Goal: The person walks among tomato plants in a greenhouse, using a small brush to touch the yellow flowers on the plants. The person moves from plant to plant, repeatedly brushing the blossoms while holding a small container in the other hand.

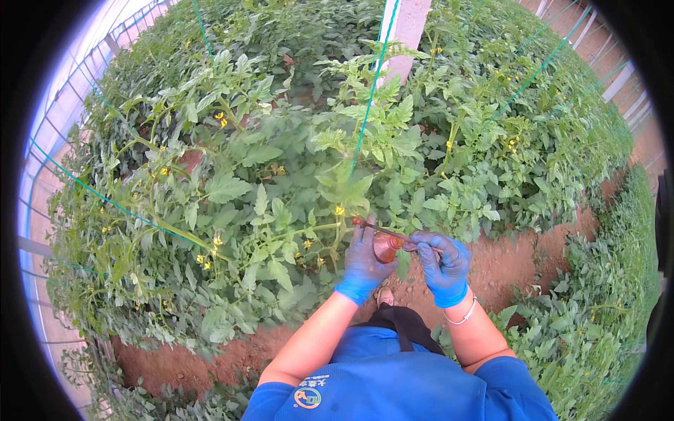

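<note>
My left hand (364, 263), in a blue glove with dark stains, is closed around a small bottle (384, 250) of orange-red colour. Between the fingers of my right hand (445, 260), gloved the same way, is a thin dark stick-like applicator (387, 230). It slants across above the bottle, and its reddish tip lies by my left fingertips. Whether that tip is a brush is too small to tell. Just left of it is a yellow tomato flower (339, 210) on a green stem. More yellow flowers (307, 244) hang below and to the left.
Dense tomato plants (226, 184) fill the ground ahead. A green twine (368, 126) runs down to the nearest plant, and another twine (110, 202) crosses at left. Behind stands a pale post (403, 42). Bare reddish soil (505, 263) forms a path beside me, with more plants (584, 316) at right.
</note>
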Available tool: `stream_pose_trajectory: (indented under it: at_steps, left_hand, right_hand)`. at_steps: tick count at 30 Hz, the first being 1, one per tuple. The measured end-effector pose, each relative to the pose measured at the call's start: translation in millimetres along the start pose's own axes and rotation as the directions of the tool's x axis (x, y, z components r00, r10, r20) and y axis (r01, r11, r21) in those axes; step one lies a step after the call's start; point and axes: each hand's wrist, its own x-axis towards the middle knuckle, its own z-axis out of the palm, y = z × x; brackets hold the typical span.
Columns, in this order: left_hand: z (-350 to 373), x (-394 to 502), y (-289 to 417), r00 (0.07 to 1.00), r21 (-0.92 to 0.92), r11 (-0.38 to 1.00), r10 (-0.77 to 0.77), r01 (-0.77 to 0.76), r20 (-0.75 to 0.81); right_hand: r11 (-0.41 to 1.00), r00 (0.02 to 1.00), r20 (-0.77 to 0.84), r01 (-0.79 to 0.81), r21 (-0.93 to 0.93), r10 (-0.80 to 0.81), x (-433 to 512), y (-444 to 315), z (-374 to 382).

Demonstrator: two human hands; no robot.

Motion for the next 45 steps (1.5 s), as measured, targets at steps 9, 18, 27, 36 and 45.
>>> stream_pose_trajectory:
  at_steps: [9, 18, 27, 36, 45]
  left_hand:
    - [19.6, 16.5, 10.0, 0.999, -0.038, 0.999, -0.01, 0.012, 0.039]
    - [31.5, 13.8, -13.9, 0.999, 0.003, 1.0, 0.022, -0.022, -0.03]
    - [27.9, 16.3, -33.4, 0.984, 0.233, 0.964, 0.154, -0.129, -0.094]
    - [15.7, 18.3, -27.4, 0.992, 0.206, 0.975, 0.104, -0.088, -0.069]
    - [-19.6, -14.0, -19.4, 0.978, 0.032, 0.992, 0.128, -0.124, -0.166]
  right_hand:
    - [0.996, 0.997, -0.063, -0.049, -0.069, 0.045, 12.2, 12.7, 12.8]
    - [0.994, 0.999, -0.035, 0.005, -0.105, -0.008, 8.1, 16.3, 28.6]
    - [0.922, 0.982, -0.022, 0.169, -0.347, -0.188, 4.5, 15.8, 27.3]
    - [0.96, 0.984, -0.128, 0.084, -0.268, -0.122, -1.5, 13.4, 18.2]
    - [0.939, 0.972, -0.079, 0.189, -0.288, -0.22, 5.6, 7.3, 26.2]
